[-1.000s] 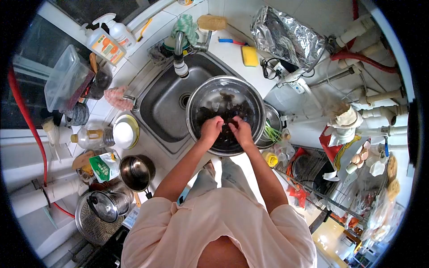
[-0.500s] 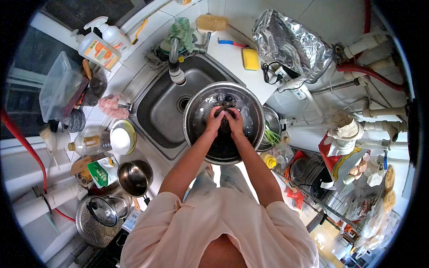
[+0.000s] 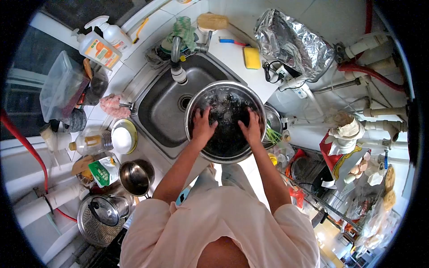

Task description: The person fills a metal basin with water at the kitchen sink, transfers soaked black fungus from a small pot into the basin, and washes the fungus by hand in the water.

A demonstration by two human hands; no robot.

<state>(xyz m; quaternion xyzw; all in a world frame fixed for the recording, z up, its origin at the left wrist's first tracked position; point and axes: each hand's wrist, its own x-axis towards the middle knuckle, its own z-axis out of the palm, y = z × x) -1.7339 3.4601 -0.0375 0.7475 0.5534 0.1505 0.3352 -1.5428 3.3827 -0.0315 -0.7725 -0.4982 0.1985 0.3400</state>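
A large steel bowl [image 3: 225, 83] sits over the right front corner of the sink. Inside it is water with a dark, blackish mass [image 3: 229, 139]; its kind is too blurred to make out. My left hand [image 3: 203, 128] is in the left side of the bowl, fingers apart and near the inner wall. Opposite it, my right hand [image 3: 251, 128] rests with spread fingers by the right wall. The two hands are well apart, with the dark contents between them and nothing gripped in either.
The sink [image 3: 154, 120] lies left of the bowl, under a faucet [image 3: 175, 58]. Another metal bowl [image 3: 273, 117] with green stalks stands at the right. A yellow sponge [image 3: 252, 58] and foil-covered item [image 3: 290, 42] lie behind. A pot [image 3: 136, 177] stands front left.
My hands were together at the bowl's middle, squeezing a dark clump. They have let it go and moved apart to opposite sides, fingers spread.
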